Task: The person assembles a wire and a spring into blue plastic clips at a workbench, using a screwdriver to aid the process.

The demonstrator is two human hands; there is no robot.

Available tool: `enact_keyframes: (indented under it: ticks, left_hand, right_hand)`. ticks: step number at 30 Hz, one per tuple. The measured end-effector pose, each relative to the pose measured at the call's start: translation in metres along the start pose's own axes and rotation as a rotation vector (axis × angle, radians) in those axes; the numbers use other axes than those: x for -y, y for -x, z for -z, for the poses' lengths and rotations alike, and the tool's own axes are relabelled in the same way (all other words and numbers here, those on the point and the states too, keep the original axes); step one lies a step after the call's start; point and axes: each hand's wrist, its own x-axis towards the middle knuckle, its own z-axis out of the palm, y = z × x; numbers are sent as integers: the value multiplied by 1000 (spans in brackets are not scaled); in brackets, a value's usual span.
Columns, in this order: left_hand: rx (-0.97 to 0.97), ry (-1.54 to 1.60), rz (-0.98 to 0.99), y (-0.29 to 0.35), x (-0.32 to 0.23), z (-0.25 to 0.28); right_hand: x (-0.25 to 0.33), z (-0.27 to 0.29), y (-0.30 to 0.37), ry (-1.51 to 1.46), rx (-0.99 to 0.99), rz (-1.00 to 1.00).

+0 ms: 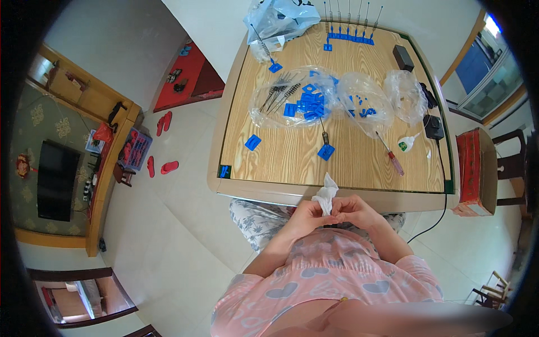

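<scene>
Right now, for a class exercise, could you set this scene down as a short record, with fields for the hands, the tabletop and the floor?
Left hand: pinching a white tissue-like piece
Right hand: fingertips at that piece's lower end; its grip is unclear
Hands' place: at the near edge of the table
Table, far edge: row of blue stands with upright rods
Table, middle: blue parts with clear plastic
Table, right: screwdriver, handle toward the person
Floor, left: red slippers
</scene>
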Motion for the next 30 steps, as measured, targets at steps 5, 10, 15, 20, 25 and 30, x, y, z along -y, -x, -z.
enact_keyframes:
  ticks: [5,10,15,20,25,30]
  left_hand:
    - [-7,-58,14,-1,-7,1]
    - [61,7,-91,0,-4,4]
    - [-24,-60,-289,-5,17,7]
    - [-88,-109,-206,-2,12,6]
    - [-107,-36,-125,0,8,6]
    - [-77,32,-72,5,-9,-2]
  right_hand:
    - [-4,0,0,-150,-26,24]
    - [-1,0,0,-188,-83,40]
    - [3,-10,-5,38,-84,0]
    - [-1,-14,-8,176,-68,-14]
    - [4,-15,-9,5,-59,-27]
    - [-5,-14,-7,-120,-117,2]
